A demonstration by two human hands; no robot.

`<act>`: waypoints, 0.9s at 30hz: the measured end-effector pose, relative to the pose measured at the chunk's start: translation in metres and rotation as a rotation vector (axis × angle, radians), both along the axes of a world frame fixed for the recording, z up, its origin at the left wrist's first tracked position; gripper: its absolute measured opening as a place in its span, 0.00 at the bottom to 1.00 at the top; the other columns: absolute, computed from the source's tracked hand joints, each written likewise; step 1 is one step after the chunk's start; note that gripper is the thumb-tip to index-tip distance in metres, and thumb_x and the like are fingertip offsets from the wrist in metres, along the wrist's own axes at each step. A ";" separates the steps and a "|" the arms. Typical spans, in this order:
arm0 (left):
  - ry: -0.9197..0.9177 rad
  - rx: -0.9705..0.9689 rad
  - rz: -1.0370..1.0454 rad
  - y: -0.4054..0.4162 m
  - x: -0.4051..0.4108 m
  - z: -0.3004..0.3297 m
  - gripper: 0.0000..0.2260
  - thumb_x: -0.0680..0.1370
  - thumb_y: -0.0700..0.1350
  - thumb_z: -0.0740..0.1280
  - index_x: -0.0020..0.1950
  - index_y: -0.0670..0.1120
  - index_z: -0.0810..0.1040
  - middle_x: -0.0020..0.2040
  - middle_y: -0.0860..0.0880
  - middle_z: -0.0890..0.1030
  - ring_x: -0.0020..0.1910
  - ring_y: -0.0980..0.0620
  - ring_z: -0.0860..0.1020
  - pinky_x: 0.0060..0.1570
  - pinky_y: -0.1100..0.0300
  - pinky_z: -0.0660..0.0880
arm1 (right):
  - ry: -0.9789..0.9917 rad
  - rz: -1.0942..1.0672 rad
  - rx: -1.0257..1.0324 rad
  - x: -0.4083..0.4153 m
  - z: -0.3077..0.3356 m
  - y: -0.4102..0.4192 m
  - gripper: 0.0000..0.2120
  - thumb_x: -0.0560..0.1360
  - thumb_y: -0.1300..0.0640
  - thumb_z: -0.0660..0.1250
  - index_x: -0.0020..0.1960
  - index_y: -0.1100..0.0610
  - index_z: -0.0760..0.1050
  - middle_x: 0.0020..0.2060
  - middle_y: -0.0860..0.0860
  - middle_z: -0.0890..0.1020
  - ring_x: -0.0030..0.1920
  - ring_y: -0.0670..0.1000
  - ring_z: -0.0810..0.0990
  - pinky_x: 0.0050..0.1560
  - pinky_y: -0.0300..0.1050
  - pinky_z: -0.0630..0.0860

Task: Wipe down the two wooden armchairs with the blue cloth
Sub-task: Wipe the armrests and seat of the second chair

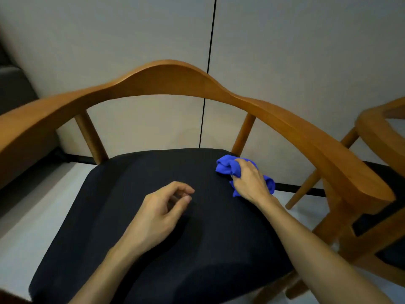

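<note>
A wooden armchair (175, 80) with a curved back rail and a black seat cushion (135, 194) fills the view in front of me. My right hand (249, 181) grips the bunched blue cloth (225, 166) and presses it on the cushion's far right corner, beside the right back post. My left hand (160, 213) hovers over the middle of the cushion, fingers loosely curled, holding nothing. A second wooden armchair (377, 132) stands at the right edge, only partly in view.
A pale grey panelled wall (131, 40) with a dark vertical seam stands close behind the chairs. A dark grey sofa or cushion (13, 88) sits at the far left. Light floor (32, 205) shows to the left of the seat.
</note>
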State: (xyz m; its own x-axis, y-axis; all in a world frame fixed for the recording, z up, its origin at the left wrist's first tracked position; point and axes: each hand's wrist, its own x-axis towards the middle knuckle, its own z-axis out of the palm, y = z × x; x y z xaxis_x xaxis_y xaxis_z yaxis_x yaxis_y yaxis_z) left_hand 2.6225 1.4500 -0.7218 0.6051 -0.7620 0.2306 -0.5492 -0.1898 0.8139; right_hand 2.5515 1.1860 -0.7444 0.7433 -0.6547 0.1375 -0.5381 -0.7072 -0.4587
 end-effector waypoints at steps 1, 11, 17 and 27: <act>0.004 0.004 -0.002 -0.005 0.005 0.001 0.07 0.79 0.48 0.65 0.55 0.60 0.77 0.48 0.58 0.82 0.47 0.57 0.81 0.46 0.56 0.80 | -0.003 0.001 0.006 0.009 -0.001 -0.004 0.14 0.72 0.61 0.64 0.57 0.52 0.74 0.56 0.51 0.78 0.59 0.55 0.75 0.60 0.59 0.72; 0.049 -0.020 0.063 -0.014 0.040 0.003 0.07 0.79 0.47 0.66 0.54 0.59 0.78 0.48 0.57 0.81 0.46 0.55 0.81 0.46 0.54 0.80 | 0.131 -0.118 -0.069 0.103 -0.018 -0.023 0.21 0.77 0.49 0.61 0.68 0.55 0.68 0.65 0.56 0.75 0.70 0.60 0.67 0.70 0.68 0.58; 0.100 -0.079 0.184 0.013 0.053 -0.003 0.06 0.79 0.47 0.66 0.52 0.58 0.79 0.47 0.57 0.81 0.45 0.53 0.82 0.46 0.49 0.80 | 0.133 -0.042 -0.094 0.141 -0.019 0.003 0.21 0.78 0.51 0.61 0.68 0.58 0.66 0.66 0.57 0.74 0.71 0.60 0.65 0.71 0.69 0.52; 0.100 -0.182 0.368 0.051 0.062 0.006 0.07 0.79 0.43 0.67 0.51 0.55 0.80 0.45 0.52 0.83 0.43 0.51 0.83 0.46 0.47 0.80 | 0.094 0.327 -0.130 0.211 -0.023 0.126 0.22 0.76 0.54 0.61 0.68 0.59 0.66 0.65 0.57 0.73 0.70 0.59 0.64 0.71 0.70 0.51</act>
State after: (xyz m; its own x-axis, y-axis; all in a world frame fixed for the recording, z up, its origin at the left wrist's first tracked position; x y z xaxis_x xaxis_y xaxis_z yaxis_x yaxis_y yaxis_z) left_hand 2.6841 1.5009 -0.7155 0.8555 -0.4434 0.2675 -0.3880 -0.2068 0.8981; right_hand 2.7626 1.3116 -0.7679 0.9238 -0.3620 0.1249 -0.3097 -0.8980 -0.3126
